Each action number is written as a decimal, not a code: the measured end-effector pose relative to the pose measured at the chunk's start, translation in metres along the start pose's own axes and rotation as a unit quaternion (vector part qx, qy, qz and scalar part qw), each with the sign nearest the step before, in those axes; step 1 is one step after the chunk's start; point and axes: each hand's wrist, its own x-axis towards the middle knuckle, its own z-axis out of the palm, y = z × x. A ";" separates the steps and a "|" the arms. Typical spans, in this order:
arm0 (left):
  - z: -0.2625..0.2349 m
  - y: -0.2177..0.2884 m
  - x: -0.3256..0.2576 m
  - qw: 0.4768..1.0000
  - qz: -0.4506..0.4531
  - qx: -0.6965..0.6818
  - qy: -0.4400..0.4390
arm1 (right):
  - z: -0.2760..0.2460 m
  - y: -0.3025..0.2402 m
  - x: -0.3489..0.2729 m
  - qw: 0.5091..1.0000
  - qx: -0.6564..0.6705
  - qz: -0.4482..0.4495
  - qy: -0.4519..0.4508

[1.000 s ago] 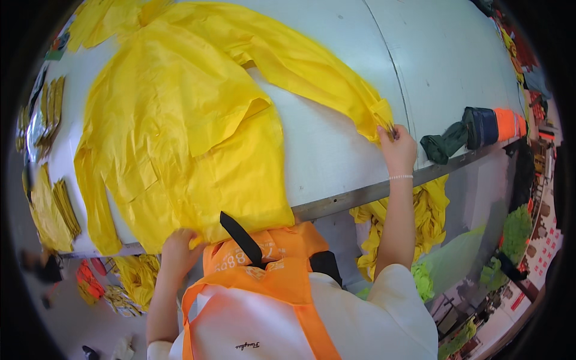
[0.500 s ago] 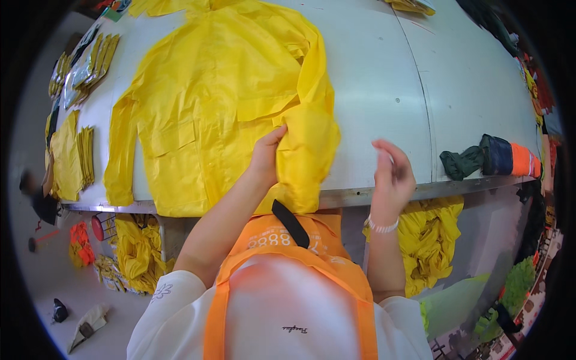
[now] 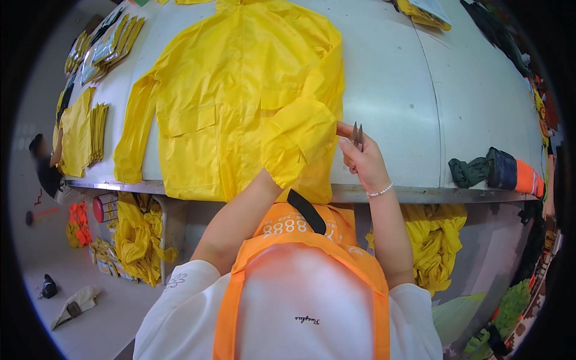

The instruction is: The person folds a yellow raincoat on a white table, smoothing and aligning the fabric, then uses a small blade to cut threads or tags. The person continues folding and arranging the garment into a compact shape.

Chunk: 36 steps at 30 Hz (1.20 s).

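Because the bunched yellow sleeve (image 3: pixel 300 132) covers my left hand, I cannot tell whether it pinches or spreads.
My right hand (image 3: pixel 366 162) curls around small metal snips (image 3: pixel 358 137), tips pointing away from me, right beside the sleeve; the yellow jacket (image 3: pixel 192 84) lies spread on the pale table (image 3: pixel 390 78) before me.

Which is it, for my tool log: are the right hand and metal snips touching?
Touching: the head view shows the metal snips held in the right hand, jutting from its grasp.
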 end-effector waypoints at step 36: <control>0.044 0.074 0.023 0.971 -0.047 0.228 -0.048 | 0.003 -0.039 -0.003 0.878 -0.322 -0.335 0.116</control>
